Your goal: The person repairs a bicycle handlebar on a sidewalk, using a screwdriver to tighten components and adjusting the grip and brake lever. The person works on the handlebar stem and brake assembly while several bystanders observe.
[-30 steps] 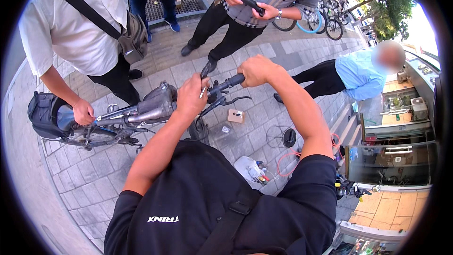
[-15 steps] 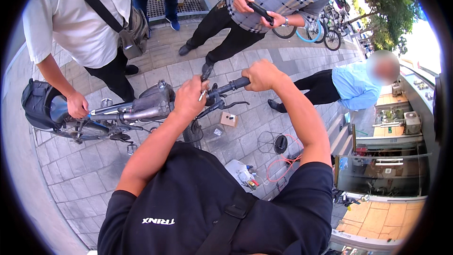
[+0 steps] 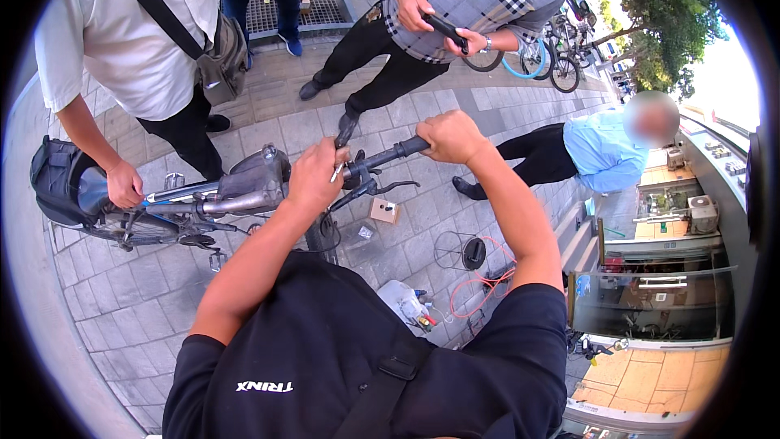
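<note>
A bicycle (image 3: pixel 253 177) stands across the left and middle, its handlebar (image 3: pixel 378 159) pointing toward the right. My right hand (image 3: pixel 452 136) is closed around the black grip at the handlebar's end. Over the middle of the bar, my left hand (image 3: pixel 315 172) is closed on a thin metal rod (image 3: pixel 336 171) whose end sticks out past the fingers. The rest of the rod and the left fingertips are hidden. Below the bar hangs a black brake lever (image 3: pixel 398 186); the front wheel (image 3: pixel 322 237) is partly behind my left forearm.
A person in a white shirt (image 3: pixel 146 32) rests a hand by the saddle. One in a checked shirt (image 3: pixel 479 8) holds a black object; another wears light blue (image 3: pixel 603 150). On the paving lie a small cardboard box (image 3: pixel 384 210), an orange cord (image 3: pixel 487 283) and a clear plastic container (image 3: pixel 400 299).
The whole scene has shifted slightly left in view. My left hand and the rod have moved a little with the bicycle; both hands keep their hold.
</note>
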Available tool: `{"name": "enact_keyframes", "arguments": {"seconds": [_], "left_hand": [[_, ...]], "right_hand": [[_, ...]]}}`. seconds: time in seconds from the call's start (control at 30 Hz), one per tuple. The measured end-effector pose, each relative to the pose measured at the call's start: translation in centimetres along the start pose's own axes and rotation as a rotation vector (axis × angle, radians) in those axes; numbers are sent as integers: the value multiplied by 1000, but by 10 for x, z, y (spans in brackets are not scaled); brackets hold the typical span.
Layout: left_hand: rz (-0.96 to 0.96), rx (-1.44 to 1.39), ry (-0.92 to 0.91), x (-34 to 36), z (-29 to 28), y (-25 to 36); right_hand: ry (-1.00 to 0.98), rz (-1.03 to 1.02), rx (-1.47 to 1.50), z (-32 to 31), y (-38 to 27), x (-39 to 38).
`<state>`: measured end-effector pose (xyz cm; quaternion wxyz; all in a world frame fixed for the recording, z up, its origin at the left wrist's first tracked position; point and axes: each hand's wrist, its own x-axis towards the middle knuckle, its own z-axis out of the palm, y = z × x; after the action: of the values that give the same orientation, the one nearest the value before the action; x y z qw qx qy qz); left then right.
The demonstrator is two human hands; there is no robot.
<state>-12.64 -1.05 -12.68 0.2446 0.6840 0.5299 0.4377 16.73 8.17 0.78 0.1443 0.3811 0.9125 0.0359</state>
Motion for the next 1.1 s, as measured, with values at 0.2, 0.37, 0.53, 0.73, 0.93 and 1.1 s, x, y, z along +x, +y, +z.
{"name": "enact_keyframes", "arguments": {"seconds": [0.2, 0.37, 0.53, 0.73, 0.93, 1.1], "left_hand": [[27, 27, -24, -3, -3, -3], [64, 37, -14, 0, -3, 0], [51, 19, 6, 1, -2, 1], [52, 29, -17, 2, -6, 1], [9, 31, -23, 1, -3, 1], [32, -1, 29, -2, -1, -4]], "right_hand": [[-162, 92, 111, -17, 0, 3], [-117, 48, 63, -12, 8, -4], [214, 2, 14, 16, 18, -15], [-202, 67, 83, -31, 16, 0], [-9, 79, 62, -8, 25, -20], [-194, 86, 31, -31, 26, -8]]}}
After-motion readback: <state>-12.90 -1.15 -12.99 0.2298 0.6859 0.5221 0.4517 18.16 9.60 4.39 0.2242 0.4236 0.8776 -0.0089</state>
